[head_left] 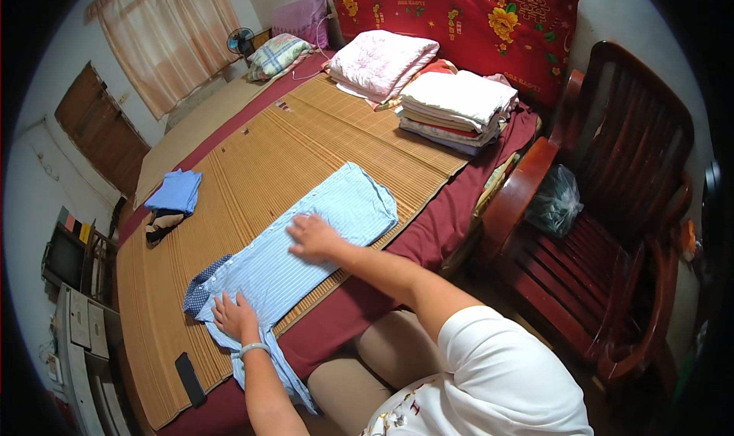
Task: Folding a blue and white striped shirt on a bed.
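A light blue striped shirt (348,206) lies spread lengthwise on a bamboo mat, its dark dotted collar (200,287) toward the left and its hem toward the upper right. One sleeve (287,379) hangs down over the mat's near edge. My left hand (235,317) rests flat on the shirt near the collar, fingers spread, with a pale bangle at the wrist. Farther right, my right hand (312,237) lies on the middle of the shirt body, palm down and fingers apart, slightly blurred. Neither hand grips the cloth.
Beyond the shirt are folded blue clothes (174,193) on the bamboo mat (260,153). A black phone (190,379) lies near the front left. Stacked linens (459,103) and a folded quilt (382,61) sit at the back. A wooden chair (604,237) stands right, holding a plastic bag (556,203).
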{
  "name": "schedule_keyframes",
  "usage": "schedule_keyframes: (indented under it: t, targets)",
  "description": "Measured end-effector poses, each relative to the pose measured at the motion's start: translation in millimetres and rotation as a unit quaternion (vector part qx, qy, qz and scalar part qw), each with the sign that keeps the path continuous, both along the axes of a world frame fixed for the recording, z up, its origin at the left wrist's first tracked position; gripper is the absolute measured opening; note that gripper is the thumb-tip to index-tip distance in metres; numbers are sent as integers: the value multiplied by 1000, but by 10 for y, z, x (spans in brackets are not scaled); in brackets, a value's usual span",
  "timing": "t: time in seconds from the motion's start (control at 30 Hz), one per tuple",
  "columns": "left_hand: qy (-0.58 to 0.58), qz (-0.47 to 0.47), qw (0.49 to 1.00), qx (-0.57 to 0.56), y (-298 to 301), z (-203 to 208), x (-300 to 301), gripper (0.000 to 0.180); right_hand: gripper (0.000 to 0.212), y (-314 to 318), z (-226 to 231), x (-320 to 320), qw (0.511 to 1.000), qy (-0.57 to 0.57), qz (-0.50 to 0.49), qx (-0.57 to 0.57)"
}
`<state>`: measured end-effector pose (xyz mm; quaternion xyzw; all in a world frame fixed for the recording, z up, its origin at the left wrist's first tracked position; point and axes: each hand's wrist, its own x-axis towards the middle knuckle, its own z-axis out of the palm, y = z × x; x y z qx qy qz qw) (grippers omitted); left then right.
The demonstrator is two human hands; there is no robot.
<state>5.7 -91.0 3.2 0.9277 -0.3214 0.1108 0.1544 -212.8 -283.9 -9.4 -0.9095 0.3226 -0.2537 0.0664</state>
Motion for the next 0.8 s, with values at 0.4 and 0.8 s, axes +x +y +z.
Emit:
schedule_keyframes:
  t: [0.4,0.8]
  targets:
    - [-3,-3,1000,-25,-6,-36,42,51,72,-725,55,-1307,962,85,-255,41]
    - [-15,4,999,-39,-42,-107,88,52,68,868,46,656,996,32,58,59]
